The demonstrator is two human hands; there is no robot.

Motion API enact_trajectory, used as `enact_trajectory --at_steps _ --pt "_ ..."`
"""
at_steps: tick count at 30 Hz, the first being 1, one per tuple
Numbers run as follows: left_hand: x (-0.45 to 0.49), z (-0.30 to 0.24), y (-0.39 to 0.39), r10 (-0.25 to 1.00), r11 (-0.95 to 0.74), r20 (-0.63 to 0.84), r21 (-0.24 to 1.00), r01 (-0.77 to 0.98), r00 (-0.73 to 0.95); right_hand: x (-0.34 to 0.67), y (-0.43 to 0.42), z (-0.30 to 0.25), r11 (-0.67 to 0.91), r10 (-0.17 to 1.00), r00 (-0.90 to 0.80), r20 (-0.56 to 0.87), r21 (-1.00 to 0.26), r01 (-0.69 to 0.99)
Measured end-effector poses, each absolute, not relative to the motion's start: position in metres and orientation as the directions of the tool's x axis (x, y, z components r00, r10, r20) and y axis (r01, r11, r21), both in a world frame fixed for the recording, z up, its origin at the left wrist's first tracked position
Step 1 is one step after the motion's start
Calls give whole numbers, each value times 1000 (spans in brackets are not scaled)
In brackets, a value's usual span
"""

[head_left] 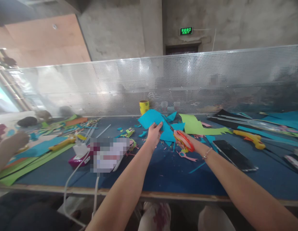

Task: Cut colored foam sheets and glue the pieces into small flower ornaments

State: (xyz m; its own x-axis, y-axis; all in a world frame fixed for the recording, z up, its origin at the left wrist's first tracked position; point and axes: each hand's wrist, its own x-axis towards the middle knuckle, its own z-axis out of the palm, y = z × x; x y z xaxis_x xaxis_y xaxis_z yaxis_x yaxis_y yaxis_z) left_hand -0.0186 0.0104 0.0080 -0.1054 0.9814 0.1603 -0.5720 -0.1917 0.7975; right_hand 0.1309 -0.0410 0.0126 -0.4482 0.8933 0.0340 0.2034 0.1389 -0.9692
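Observation:
My left hand (154,133) pinches the near edge of a cyan paper sheet (152,118) and holds it just above the blue table (168,166). My right hand (183,141) is closed round the red handles of a pair of scissors (186,140), whose blades reach into the cyan sheet from the right. Small cyan offcuts (171,116) and a pink paper scrap (187,157) lie around both hands.
A green paper sheet (195,125), a black phone (233,155) and a yellow glue gun (251,138) lie to the right. A yellow tape roll (144,106) stands by the perforated metal screen (163,83). Another person's hand (17,141) works at the far left among paper scraps and another yellow glue gun (63,143).

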Motion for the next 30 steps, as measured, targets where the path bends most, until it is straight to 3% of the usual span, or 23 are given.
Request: enact_trajectory --at_steps 4,10,14,20,30 --pt "-15 8 6 982 -179 183 801 -571 -51 130 -41 17 31 840 -543 -20 -996 85" --pt "-16 11 4 987 -154 147 790 -594 -60 128 -41 14 112 892 -452 17 -977 183" --pt "-17 11 5 991 -132 114 780 -611 -67 130 -36 7 174 888 -450 95 -975 138" --pt "-14 8 6 988 -144 148 792 -594 -41 130 -34 6 41 860 -511 -5 -996 79" --pt "-13 9 5 985 -158 165 795 -586 -42 127 -38 7 213 902 -413 128 -963 168"
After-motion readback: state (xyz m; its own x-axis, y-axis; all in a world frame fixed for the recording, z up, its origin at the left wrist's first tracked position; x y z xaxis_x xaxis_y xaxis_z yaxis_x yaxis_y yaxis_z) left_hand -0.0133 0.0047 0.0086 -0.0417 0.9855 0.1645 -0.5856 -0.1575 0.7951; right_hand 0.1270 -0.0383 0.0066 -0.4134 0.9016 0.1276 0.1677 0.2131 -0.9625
